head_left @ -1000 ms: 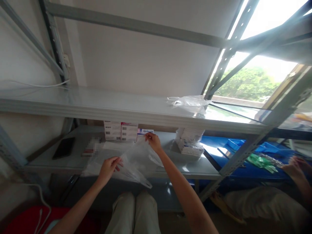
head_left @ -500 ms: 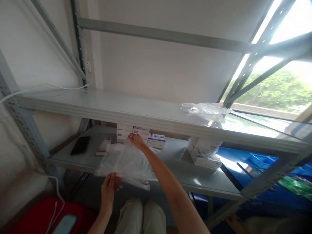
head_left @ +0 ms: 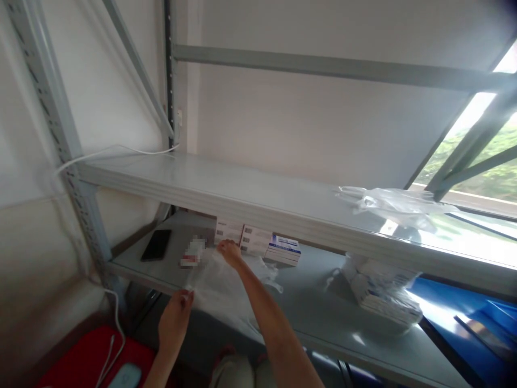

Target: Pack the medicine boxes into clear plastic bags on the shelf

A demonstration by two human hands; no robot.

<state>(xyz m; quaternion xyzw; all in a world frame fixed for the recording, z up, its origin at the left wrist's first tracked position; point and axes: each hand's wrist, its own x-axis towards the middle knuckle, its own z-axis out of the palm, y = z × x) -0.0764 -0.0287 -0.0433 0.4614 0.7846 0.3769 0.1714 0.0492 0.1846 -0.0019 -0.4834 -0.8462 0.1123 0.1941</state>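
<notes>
A clear plastic bag (head_left: 226,285) lies spread over the front of the lower shelf. At its near left corner my left hand (head_left: 175,318) has thumb and fingertips pinched on the film. My right hand (head_left: 230,253) reaches farther in, fingers closed at the bag's upper edge, in front of the medicine boxes. Behind it stand a white box (head_left: 228,229) and another white box (head_left: 256,240); a small stack of blue-and-white boxes (head_left: 284,249) sits to their right. A blurred-out small packet (head_left: 193,252) lies left of the bag.
A black phone (head_left: 156,245) lies at the shelf's left. Boxes wrapped in clear plastic (head_left: 383,293) stand to the right. Overhanging all this is the upper shelf (head_left: 250,180), bearing a crumpled plastic bag (head_left: 396,202). A white cable (head_left: 117,318) hangs at left above a red surface (head_left: 86,358).
The view has swung left, so the shelves sit farther right in the picture. The bag's film has shifted and spread between my hands. My left hand has closed more tightly on its corner.
</notes>
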